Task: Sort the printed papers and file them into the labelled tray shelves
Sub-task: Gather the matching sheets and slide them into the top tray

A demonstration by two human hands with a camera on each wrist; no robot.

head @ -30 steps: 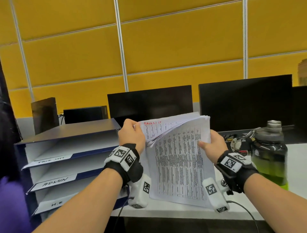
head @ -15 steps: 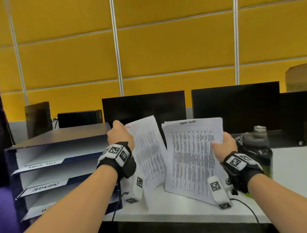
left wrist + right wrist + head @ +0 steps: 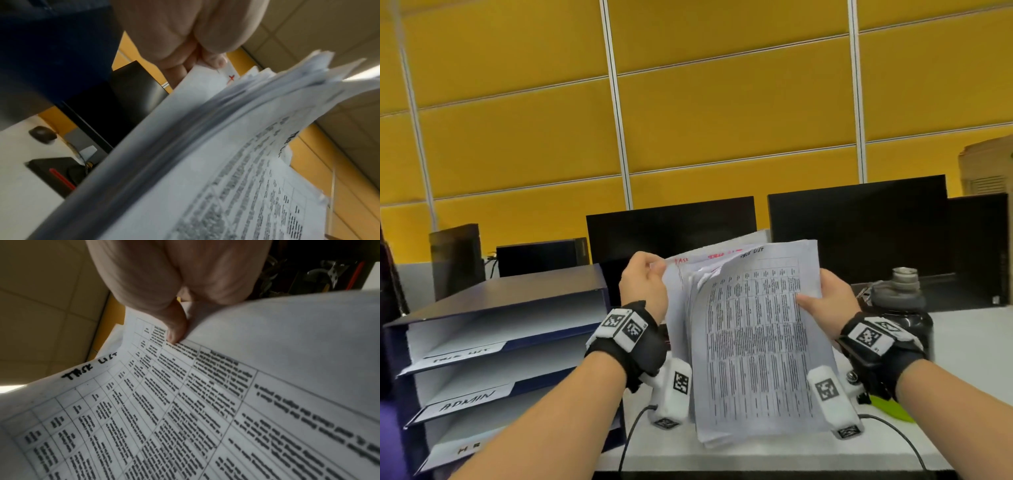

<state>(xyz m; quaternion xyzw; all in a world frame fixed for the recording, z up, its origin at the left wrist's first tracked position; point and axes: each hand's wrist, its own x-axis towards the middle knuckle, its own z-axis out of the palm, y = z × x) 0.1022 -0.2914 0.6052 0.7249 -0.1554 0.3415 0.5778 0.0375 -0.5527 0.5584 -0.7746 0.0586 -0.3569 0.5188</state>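
Note:
I hold a stack of printed papers (image 3: 753, 346) upright over the desk's front edge. Its front sheet (image 3: 185, 402) is a printed table headed "TASK LIST" in black. My right hand (image 3: 822, 303) grips the stack's right edge, thumb on the front page. My left hand (image 3: 645, 286) pinches the top left corner of a sheet (image 3: 209, 76) marked in red at the back of the stack. To the left stands a dark blue tray rack (image 3: 493, 301) with shelves labelled "TASK LIST" (image 3: 462, 353), "ADMIN" (image 3: 465, 401) and "HR" (image 3: 467, 449).
Two dark monitors (image 3: 671, 226) (image 3: 859, 233) stand behind the papers. A dark water bottle (image 3: 904, 308) with a green base sits just right of my right hand. Cables trail from the wrist cameras over the white desk (image 3: 969, 346). Yellow wall panels rise behind.
Half a second ago my hands held two parts apart, left and right. Now the left-hand sheets are back against the right-hand stack, forming one bundle again.

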